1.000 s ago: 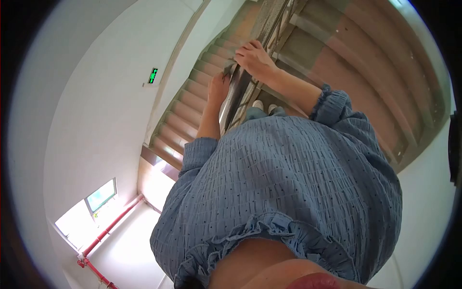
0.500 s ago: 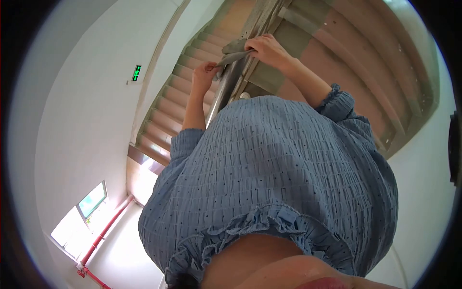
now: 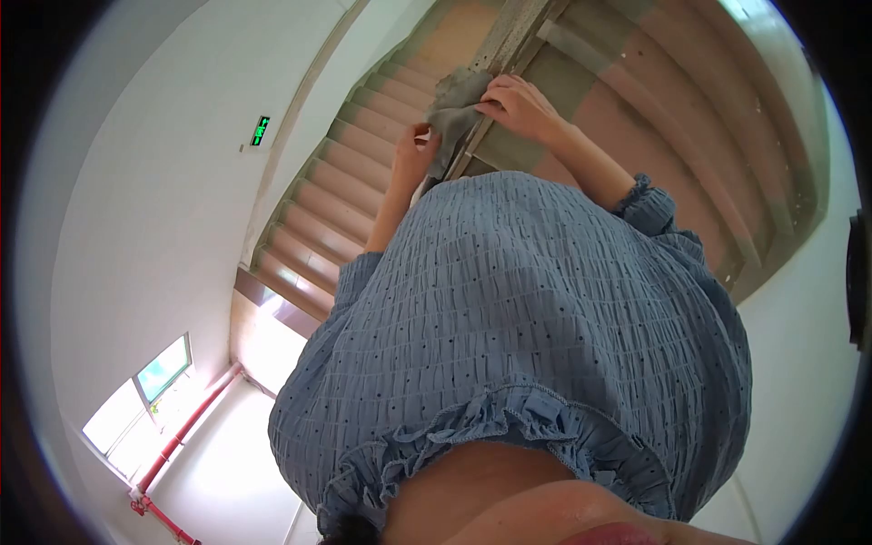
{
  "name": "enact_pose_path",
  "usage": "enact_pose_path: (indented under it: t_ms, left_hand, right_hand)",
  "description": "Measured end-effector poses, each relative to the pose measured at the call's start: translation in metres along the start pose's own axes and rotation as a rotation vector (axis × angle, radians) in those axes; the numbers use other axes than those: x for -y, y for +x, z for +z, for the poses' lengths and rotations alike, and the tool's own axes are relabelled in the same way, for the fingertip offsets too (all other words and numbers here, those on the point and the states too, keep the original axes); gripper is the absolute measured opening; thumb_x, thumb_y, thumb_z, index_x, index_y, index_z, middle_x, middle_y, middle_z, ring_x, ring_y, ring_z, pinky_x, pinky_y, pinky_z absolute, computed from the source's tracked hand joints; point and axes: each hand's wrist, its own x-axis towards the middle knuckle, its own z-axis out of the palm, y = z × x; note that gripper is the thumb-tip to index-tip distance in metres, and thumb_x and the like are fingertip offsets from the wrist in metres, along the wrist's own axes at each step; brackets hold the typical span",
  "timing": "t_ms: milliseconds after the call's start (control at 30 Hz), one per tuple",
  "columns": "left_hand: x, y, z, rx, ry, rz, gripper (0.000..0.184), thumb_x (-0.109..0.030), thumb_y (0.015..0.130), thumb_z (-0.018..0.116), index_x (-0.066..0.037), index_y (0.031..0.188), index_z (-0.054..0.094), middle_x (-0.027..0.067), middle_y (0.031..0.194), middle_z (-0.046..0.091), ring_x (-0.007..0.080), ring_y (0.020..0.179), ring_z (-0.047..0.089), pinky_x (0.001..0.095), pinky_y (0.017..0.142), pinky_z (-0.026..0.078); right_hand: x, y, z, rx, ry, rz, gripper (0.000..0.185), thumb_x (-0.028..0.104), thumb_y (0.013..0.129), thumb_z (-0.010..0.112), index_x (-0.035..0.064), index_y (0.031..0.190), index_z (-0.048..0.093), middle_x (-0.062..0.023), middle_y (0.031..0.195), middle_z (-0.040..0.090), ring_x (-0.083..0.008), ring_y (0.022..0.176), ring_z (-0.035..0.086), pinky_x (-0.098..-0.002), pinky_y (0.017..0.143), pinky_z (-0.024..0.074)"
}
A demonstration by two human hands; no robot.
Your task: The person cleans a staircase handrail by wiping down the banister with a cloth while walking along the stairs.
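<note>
A grey cloth lies draped over the top of a railing, its folds hanging down on the near side. My left hand is at the cloth's left edge, thumb and forefinger curled together on it. At the upper right of the cloth, my right hand pinches its edge between thumb and fingers, close to the rail top. Part of the cloth under the right fingers is hidden.
Stairs run along the left of the railing, and more curved steps are on the right. A green exit sign hangs on the white wall. A red pipe runs below a window.
The cloth, earlier stretched in a narrow fold between my hands, now spreads wider over the rail. Both hands have shifted right, and the left hand sits slightly lower.
</note>
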Motion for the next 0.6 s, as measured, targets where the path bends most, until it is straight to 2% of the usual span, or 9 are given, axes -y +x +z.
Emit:
enact_pose_path:
  t_ms: [67, 100, 167, 300, 400, 467, 500, 567, 600]
  left_hand:
    - [0.002, -0.01, 0.009, -0.162, 0.167, 0.218, 0.029, -0.022, 0.089, 0.07, -0.001, 0.109, 0.068, 0.0158, 0.11, 0.069, 0.0278, 0.097, 0.067, 0.04, 0.085, 0.052]
    - [0.002, -0.012, 0.009, -0.164, 0.166, 0.218, 0.029, -0.022, 0.089, 0.07, -0.001, 0.109, 0.068, 0.0158, 0.11, 0.069, 0.0278, 0.097, 0.067, 0.04, 0.085, 0.052]
    - [0.001, -0.014, 0.008, -0.208, 0.219, 0.268, 0.029, -0.018, 0.085, 0.073, -0.003, 0.109, 0.068, 0.0152, 0.108, 0.069, 0.0304, 0.093, 0.068, 0.0411, 0.082, 0.052]
    - [-0.008, -0.018, -0.004, -0.246, 0.19, 0.201, 0.027, -0.018, 0.084, 0.073, -0.004, 0.107, 0.068, 0.0147, 0.103, 0.069, 0.0311, 0.09, 0.068, 0.0411, 0.08, 0.053]
    - [-0.008, -0.014, -0.011, -0.273, 0.207, 0.228, 0.023, -0.017, 0.087, 0.071, -0.004, 0.106, 0.068, 0.0156, 0.101, 0.07, 0.0318, 0.09, 0.069, 0.041, 0.08, 0.053]
    - [-0.014, -0.005, -0.013, -0.356, 0.188, 0.182, 0.019, -0.016, 0.091, 0.066, -0.004, 0.106, 0.068, 0.0177, 0.098, 0.071, 0.0339, 0.091, 0.07, 0.0417, 0.08, 0.053]
    - [-0.025, 0.004, -0.014, -0.357, 0.186, 0.183, 0.019, -0.016, 0.091, 0.066, -0.004, 0.106, 0.068, 0.0177, 0.098, 0.071, 0.0339, 0.091, 0.07, 0.0417, 0.08, 0.053]
    - [-0.051, 0.033, -0.015, -0.312, 0.175, 0.3, 0.018, -0.015, 0.094, 0.062, -0.004, 0.106, 0.068, 0.0201, 0.097, 0.072, 0.0364, 0.094, 0.07, 0.0426, 0.08, 0.053]
    - [-0.058, 0.046, -0.012, -0.313, 0.173, 0.301, 0.018, -0.015, 0.094, 0.062, -0.004, 0.106, 0.068, 0.0201, 0.097, 0.072, 0.0364, 0.094, 0.07, 0.0426, 0.08, 0.053]
  right_hand:
    - [0.007, -0.005, 0.011, -0.287, 0.049, 0.081, 0.023, 0.026, 0.086, 0.074, 0.0069, 0.096, 0.066, -0.0108, 0.103, 0.064, -0.0346, 0.107, 0.058, -0.0452, 0.09, 0.0481]
    - [0.009, -0.007, 0.017, -0.287, 0.049, 0.079, 0.023, 0.026, 0.086, 0.074, 0.0069, 0.096, 0.066, -0.0108, 0.103, 0.064, -0.0346, 0.107, 0.058, -0.0452, 0.09, 0.0481]
    - [0.013, -0.008, 0.029, -0.399, 0.111, 0.272, 0.029, 0.023, 0.08, 0.079, 0.0067, 0.099, 0.063, -0.0135, 0.101, 0.064, -0.039, 0.105, 0.058, -0.045, 0.088, 0.0487]
    - [0.011, -0.001, 0.041, -0.339, 0.24, 0.316, 0.034, 0.021, 0.078, 0.08, 0.0055, 0.101, 0.061, -0.0146, 0.098, 0.065, -0.0392, 0.105, 0.058, -0.0438, 0.089, 0.0481]
    - [0.016, 0.007, 0.038, -0.236, 0.374, 0.382, 0.029, 0.015, 0.079, 0.078, 0.0061, 0.102, 0.062, -0.0157, 0.095, 0.064, -0.0368, 0.097, 0.061, -0.042, 0.086, 0.0495]
    - [0.021, 0.013, 0.026, -0.256, 0.528, 0.357, 0.025, 0.01, 0.079, 0.074, 0.0084, 0.103, 0.067, -0.0161, 0.096, 0.065, -0.0357, 0.088, 0.064, -0.0409, 0.082, 0.051]
    - [0.022, 0.017, 0.019, -0.256, 0.526, 0.356, 0.025, 0.01, 0.079, 0.074, 0.0084, 0.103, 0.067, -0.0161, 0.096, 0.065, -0.0357, 0.088, 0.064, -0.0409, 0.082, 0.051]
    - [0.022, 0.027, 0.006, -0.437, 0.453, 0.276, 0.024, 0.009, 0.08, 0.072, 0.0118, 0.104, 0.073, -0.0164, 0.095, 0.066, -0.0357, 0.083, 0.064, -0.0412, 0.079, 0.052]
    - [0.024, 0.032, -0.003, -0.437, 0.451, 0.275, 0.024, 0.009, 0.08, 0.072, 0.0118, 0.104, 0.073, -0.0164, 0.095, 0.066, -0.0357, 0.083, 0.064, -0.0412, 0.079, 0.052]
